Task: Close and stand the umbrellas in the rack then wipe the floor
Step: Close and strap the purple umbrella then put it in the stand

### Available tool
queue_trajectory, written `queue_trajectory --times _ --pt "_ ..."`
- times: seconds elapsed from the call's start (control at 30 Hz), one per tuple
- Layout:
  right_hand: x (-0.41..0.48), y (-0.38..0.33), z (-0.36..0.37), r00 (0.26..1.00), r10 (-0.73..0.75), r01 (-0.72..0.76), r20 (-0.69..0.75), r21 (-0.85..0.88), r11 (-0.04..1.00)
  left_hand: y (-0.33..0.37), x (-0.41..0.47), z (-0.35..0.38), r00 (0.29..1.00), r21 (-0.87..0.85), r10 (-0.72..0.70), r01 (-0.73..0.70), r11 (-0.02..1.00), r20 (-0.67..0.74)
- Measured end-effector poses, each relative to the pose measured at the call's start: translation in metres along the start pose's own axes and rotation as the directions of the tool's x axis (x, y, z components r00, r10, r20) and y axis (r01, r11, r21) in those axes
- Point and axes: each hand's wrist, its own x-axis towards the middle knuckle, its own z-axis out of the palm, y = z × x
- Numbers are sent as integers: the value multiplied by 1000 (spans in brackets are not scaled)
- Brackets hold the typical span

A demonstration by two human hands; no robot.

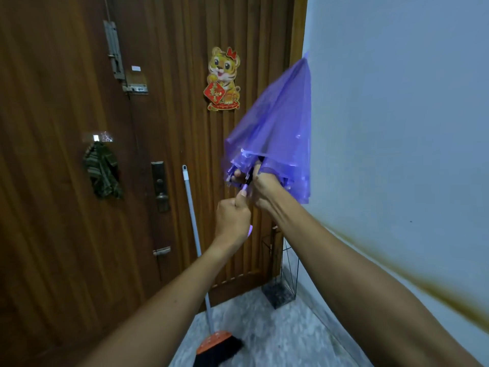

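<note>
Left grip (232, 218) clenched on the purple umbrella (275, 128) handle, steadying it; right grip (264, 190) bunches the canopy hem to collapse it. Umbrella held aloft, tip up, above the wire rack (280, 274) in the floor corner by the door (66, 154); broom (195, 234) beside.

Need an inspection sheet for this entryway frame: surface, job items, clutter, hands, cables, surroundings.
Surface: speckled stone floor; whether it is wet cannot be told.
Job's things: purple umbrella partly folded, tip up, held in front of the door; wire rack in the corner, contents not clear; striped cloth hanging on a door hook.
Clutter: broom leaning on the door, bristles on the floor.
Hands: left hand closed on the umbrella handle; right hand gripping at the canopy's lower edge.
Cables: nothing seen.
Surroundings: wooden door with bolts and lock, tiger decoration, pale wall with a brown streak.
</note>
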Motion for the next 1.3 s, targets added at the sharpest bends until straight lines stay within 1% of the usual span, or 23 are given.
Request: queue_trajectory --times 0.1,0.17,0.3,0.37,0.43,0.47,0.53,0.57,0.63,0.7,0.73,0.77,0.83,0.9,0.93,0.97,1.0,1.07,1.1,1.17,1.23,1.27,1.3 --pt "-3 -2 -2 999 29 -30 -15 -108 994 3 -6 4 994 -107 -104 107 989 29" --pt "-6 -5 -5 999 46 -48 -14 -153 987 6 -3 4 982 -194 -162 178 965 98" --pt "-7 -11 -10 999 34 -30 13 -246 969 18 8 -4 941 -184 -242 288 940 237" --pt "-5 -13 -10 998 57 -42 41 -312 949 23 9 -3 936 -213 -253 307 928 245" --pt "-4 -15 -11 996 74 -54 41 -368 928 25 9 2 970 -184 -187 214 959 155" --pt "-6 -17 -10 997 70 -50 36 -397 917 24 10 3 985 -138 -142 154 978 95" --pt "-9 -20 -8 998 62 -43 23 -483 875 24 14 -2 997 -54 -71 71 996 4" --pt "-13 -22 -7 996 77 -40 47 -530 847 23 19 -7 999 -30 -40 39 999 -31" --pt "-25 -32 -3 979 157 -30 131 -667 744 26 31 -18 995 50 47 -43 998 -88" --pt "-42 -56 3 965 206 15 164 -815 579 32 43 -26 983 106 117 -103 989 -141" --pt "-46 -69 4 968 185 51 173 -849 526 37 48 -28 977 133 143 -122 984 -160" --pt "-48 -82 5 975 131 87 179 -852 516 40 54 -30 972 151 160 -134 979 -174" --pt "-41 -105 5 986 -63 163 153 -836 523 47 62 -31 965 146 172 -145 979 -196" --pt "-25 -120 4 958 -265 234 107 -823 517 52 64 -30 958 142 193 -165 976 -214" --pt "-18 -125 3 946 -312 250 88 -809 531 53 64 -28 955 124 201 -177 976 -219" --pt "-11 -130 3 948 -313 241 64 -787 568 52 64 -26 956 90 197 -182 979 -217" --pt "-3 -133 2 962 -270 202 33 -749 631 53 62 -23 956 55 194 -187 981 -219" --pt "7 -136 3 990 -138 101 -4 -663 742 55 55 -17 957 22 200 -200 980 -211" --pt "10 -137 5 996 -92 76 6 -621 780 56 51 -13 956 11 221 -223 975 -194" --pt "16 -136 11 997 -58 74 48 -518 852 57 42 -7 951 -18 273 -279 960 -142" --pt "17 -133 18 993 -89 112 79 -375 920 58 35 -1 944 -56 318 -323 945 -86" --pt "18 -129 22 987 -147 161 68 -302 940 58 32 1 940 -83 333 -338 938 -71" --pt "20 -124 26 976 -217 216 24 -256 942 56 32 1 938 -101 340 -345 933 -68"
